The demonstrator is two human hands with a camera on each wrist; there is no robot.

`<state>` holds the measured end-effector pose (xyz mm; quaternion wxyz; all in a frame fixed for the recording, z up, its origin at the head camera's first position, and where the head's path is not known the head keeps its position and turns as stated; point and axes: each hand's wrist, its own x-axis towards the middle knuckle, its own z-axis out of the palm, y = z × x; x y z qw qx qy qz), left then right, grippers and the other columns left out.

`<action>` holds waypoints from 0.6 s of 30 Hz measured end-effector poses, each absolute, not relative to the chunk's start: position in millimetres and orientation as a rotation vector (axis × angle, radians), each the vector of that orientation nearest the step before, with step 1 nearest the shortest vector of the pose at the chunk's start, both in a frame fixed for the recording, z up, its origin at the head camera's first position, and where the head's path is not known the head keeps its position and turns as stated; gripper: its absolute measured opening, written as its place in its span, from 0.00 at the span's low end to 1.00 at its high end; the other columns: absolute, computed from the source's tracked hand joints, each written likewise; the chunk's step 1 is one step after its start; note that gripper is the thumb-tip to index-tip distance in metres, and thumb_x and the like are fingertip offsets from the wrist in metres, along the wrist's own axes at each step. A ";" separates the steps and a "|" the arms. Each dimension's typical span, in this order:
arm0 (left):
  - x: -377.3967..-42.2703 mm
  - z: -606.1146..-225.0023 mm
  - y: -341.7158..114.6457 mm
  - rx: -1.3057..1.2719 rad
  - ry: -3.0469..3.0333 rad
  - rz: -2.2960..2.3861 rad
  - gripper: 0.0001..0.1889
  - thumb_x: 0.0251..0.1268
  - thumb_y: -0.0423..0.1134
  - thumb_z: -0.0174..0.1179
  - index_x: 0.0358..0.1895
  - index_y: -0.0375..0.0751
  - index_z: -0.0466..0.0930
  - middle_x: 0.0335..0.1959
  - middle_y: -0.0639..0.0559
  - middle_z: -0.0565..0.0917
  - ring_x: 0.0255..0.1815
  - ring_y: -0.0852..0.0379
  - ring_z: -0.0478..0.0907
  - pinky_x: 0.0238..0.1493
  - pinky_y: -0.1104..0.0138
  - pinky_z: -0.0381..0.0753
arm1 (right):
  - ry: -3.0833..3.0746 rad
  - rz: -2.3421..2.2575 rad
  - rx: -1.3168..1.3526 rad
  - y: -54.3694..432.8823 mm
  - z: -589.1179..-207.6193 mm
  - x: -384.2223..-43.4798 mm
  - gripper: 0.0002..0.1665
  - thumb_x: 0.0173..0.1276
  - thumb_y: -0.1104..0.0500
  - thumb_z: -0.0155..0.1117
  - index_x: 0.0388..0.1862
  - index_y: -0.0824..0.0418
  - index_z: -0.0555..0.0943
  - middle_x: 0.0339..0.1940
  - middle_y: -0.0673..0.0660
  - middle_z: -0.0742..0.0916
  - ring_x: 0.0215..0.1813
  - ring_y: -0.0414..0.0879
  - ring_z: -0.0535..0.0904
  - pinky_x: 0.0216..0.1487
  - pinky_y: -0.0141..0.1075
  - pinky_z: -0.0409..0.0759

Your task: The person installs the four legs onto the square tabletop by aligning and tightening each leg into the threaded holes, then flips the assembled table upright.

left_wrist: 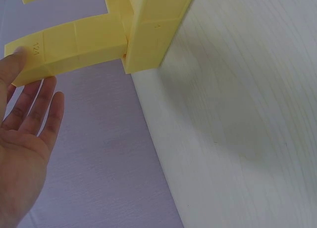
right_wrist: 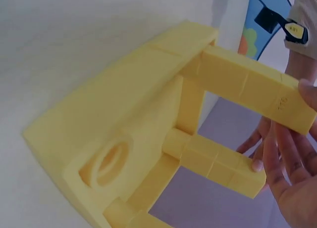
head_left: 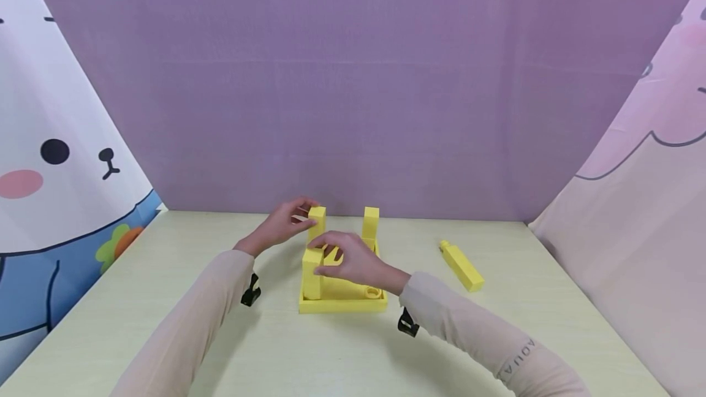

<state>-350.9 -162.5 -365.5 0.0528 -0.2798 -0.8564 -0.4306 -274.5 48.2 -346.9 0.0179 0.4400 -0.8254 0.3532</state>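
Note:
A yellow rectangular tray-like base lies on the table with its raised rim upward. At its far left corner stands a yellow square post marked 121, pinched near the top by my left hand. My right hand holds the top of the near left post, which carries the number 116 in the right wrist view. A third post rises at the far right corner. At the near right corner a round socket is bare. In the left wrist view, thumb and fingers lie on opposite faces of the post.
A loose yellow post with a narrow round end lies on the pale table to the right of the base. A purple cloth hangs behind the table, and printed cloths flank both sides.

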 end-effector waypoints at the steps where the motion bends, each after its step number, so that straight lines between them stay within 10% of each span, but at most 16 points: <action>1: -350.5 -365.4 -162.5 -0.858 -2.600 -1.305 0.19 0.60 0.37 0.59 0.55 0.36 0.71 0.48 0.43 0.79 0.48 0.47 0.78 0.50 0.57 0.79 | -2.556 1.093 1.350 47.7 -348.0 -273.0 0.24 0.53 0.57 0.71 0.50 0.58 0.78 0.48 0.51 0.83 0.41 0.42 0.79 0.38 0.33 0.81; 18: -347.6 -362.8 -161.5 -0.839 -2.610 -1.289 0.20 0.60 0.36 0.60 0.55 0.36 0.71 0.48 0.43 0.79 0.48 0.47 0.78 0.50 0.56 0.79 | -2.630 1.218 1.569 52.4 -347.7 -292.3 0.31 0.56 0.56 0.69 0.59 0.55 0.71 0.56 0.49 0.78 0.55 0.41 0.73 0.46 0.35 0.80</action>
